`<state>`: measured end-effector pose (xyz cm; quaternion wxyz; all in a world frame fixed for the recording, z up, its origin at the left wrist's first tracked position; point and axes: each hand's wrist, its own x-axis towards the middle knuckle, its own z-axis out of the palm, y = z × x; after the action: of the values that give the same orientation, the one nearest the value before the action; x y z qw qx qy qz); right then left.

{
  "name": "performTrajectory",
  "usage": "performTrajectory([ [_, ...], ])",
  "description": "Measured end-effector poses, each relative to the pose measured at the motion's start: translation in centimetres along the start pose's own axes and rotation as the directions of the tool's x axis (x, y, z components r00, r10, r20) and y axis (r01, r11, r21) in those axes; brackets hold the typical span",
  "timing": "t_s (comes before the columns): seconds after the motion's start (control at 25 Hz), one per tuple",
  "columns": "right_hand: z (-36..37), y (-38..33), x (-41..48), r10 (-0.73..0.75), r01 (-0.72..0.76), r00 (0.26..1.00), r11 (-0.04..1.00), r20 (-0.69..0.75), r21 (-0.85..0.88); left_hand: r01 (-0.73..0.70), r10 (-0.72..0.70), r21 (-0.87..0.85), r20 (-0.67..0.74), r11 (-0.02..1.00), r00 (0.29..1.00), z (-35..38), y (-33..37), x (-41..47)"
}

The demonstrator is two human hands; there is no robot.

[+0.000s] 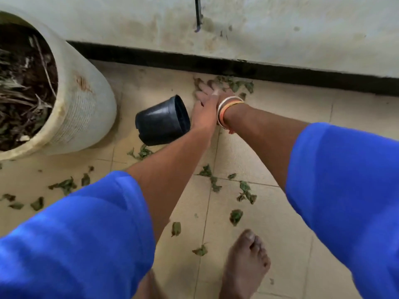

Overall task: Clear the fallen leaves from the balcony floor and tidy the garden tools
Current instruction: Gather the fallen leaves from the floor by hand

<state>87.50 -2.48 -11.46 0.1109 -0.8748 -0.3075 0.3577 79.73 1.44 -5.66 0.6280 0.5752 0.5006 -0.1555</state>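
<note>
Green fallen leaves lie scattered over the beige tiled floor, with a small pile of leaves against the black skirting. Both my arms in blue sleeves reach to that pile. My right hand, with bangles on the wrist, stretches blurred fingers onto the leaves. My left hand lies across it, next to the mouth of a black plastic pot that lies tipped on its side. Neither hand shows a clear hold on anything. More loose leaves lie nearer to me.
A large white planter with soil and dry stalks stands at the left. A stained wall with a black skirting closes the far side. My bare foot stands on the tiles at the bottom.
</note>
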Motion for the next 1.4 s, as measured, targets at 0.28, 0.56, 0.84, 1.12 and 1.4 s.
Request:
performTrajectory([
  [0.28, 1.4, 1.5, -6.9, -0.073, 0.026, 0.957, 0.986, -0.279, -0.167, -0.066, 0.065, 0.038, 0.033, 0.997, 0.997, 1.1, -2.2, -3.5],
  [0.56, 1.9, 2.6, -3.3, 0.142, -0.164, 0.952, 0.985, -0.272, -0.057, -0.161, 0.153, 0.164, 0.06, 0.973, 0.986, 0.1, 0.6, -1.1],
  [0.84, 1.9, 4.0, -8.6, 0.068, -0.083, 0.931, 0.996, -0.359, -0.027, -0.541, 0.507, 0.687, 0.283, 0.485, 0.814, -5.3, 0.0, -4.2],
  [1.12, 1.4, 2.4, -6.5, 0.107, -0.096, 0.973, 0.993, -0.205, 0.063, -0.338, 0.251, 0.94, 0.319, 0.035, 0.914, -12.5, 2.1, -3.0],
  [1.4, 4.5, -1.7, -7.2, -0.017, 0.006, 0.967, 0.999, -0.255, -0.042, -0.388, 0.556, 0.901, 0.225, 0.194, 0.8, -16.7, 4.9, -3.8],
])
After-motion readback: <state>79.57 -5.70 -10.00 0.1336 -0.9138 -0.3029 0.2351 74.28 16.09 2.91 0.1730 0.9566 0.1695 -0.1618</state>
